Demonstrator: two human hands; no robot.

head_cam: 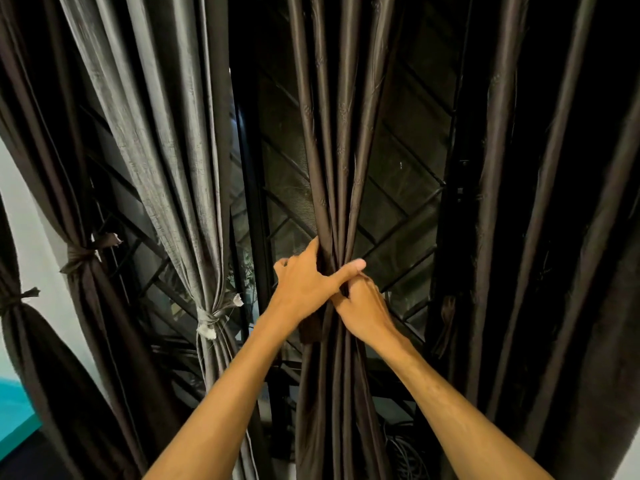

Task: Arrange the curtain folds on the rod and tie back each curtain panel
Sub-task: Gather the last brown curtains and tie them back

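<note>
left grip (304,282) and right grip (363,306) both clench the gathered brown curtain panel (334,168) — ease either one before it is tied and it likely splays loose.

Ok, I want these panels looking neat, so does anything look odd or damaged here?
Yes: the tie on the grey curtain has ragged, whitish ends that look frayed. Nothing else stands out.

place: home room | evidence: tied curtains (166,133), metal window grille (408,209)
</note>
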